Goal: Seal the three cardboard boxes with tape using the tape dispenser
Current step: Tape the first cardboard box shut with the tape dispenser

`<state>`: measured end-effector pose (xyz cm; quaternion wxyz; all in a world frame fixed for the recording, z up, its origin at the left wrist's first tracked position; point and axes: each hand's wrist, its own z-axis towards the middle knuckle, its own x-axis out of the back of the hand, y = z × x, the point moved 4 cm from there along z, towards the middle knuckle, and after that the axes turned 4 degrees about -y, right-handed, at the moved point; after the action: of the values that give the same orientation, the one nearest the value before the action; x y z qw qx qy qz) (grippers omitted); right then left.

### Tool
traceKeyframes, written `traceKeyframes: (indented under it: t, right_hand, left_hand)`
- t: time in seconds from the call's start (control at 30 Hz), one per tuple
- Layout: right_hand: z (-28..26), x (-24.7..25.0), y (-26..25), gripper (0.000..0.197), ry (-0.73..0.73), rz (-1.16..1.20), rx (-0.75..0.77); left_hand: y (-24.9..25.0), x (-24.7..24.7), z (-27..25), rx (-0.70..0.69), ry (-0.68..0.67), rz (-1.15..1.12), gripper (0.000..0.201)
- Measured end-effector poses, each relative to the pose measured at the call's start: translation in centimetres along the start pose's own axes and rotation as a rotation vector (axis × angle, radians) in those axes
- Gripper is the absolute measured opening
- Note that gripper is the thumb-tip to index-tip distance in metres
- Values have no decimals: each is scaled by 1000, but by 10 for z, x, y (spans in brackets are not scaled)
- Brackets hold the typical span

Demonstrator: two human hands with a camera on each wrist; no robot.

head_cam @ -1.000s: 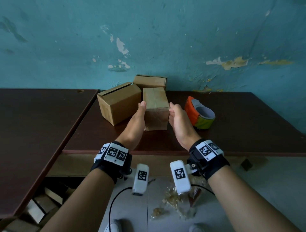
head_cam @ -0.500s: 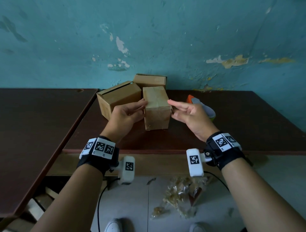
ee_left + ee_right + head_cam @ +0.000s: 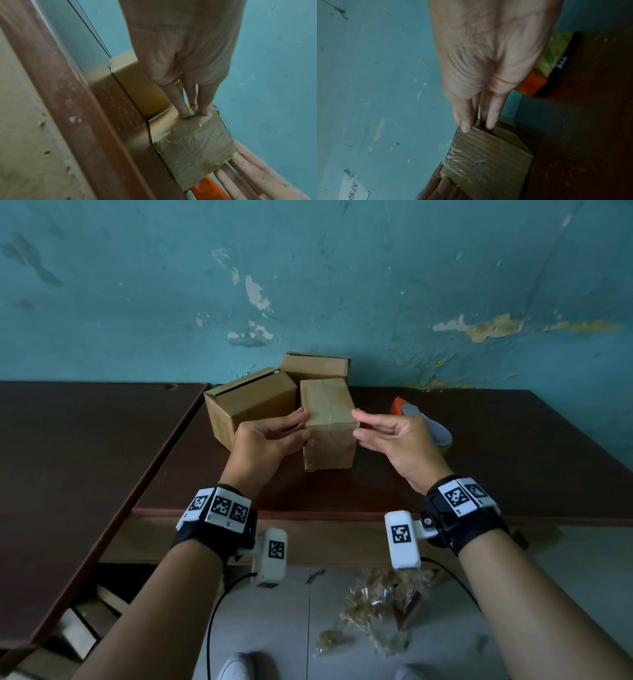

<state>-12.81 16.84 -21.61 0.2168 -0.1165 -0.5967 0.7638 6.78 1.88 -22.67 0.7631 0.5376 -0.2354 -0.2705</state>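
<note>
A peeling teal plaster wall (image 3: 411, 268) backs the dark brown wooden table (image 3: 513, 457). Mid-table stands the small tape-wrapped cardboard box (image 3: 329, 419), before two plain brown cardboard boxes (image 3: 253, 402). The left hand (image 3: 263, 443) and right hand (image 3: 400, 443), turned palm-up since a second ago, touch its upper edges with extended fingers, clasping nothing. The orange tape dispenser (image 3: 399, 406) lies behind the right hand. Wristbands (image 3: 222, 508) bear square black-and-white codes.

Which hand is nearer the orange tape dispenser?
Right. The right hand is just in front of the tape dispenser; the left hand is beyond the taped box.
</note>
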Motion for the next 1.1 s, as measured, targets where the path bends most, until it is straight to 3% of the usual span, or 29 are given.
traceKeyframes:
  t: [0.37, 0.57, 0.73, 0.9, 1.0, 1.1]
  right_hand:
    - [3, -3, 5, 38, 71, -76, 75]
    - [3, 2, 4, 45, 5, -124, 88]
    - [2, -2, 4, 41, 86, -163, 146]
    - [0, 1, 3, 42, 45, -215, 146]
    - [0, 1, 0, 29, 60, -174, 100]
    - [6, -2, -4, 56, 129, -225, 109]
  left_hand:
    - [-1, -5, -5, -94, 91, 153, 43]
    - [-2, -7, -9, -129, 75, 257, 52]
    - [0, -13, -17, -169, 139, 314, 56]
    - [6, -12, -14, -126, 145, 287, 54]
    - [14, -13, -14, -91, 184, 273, 51]
    - [16, -11, -3, -72, 192, 226, 55]
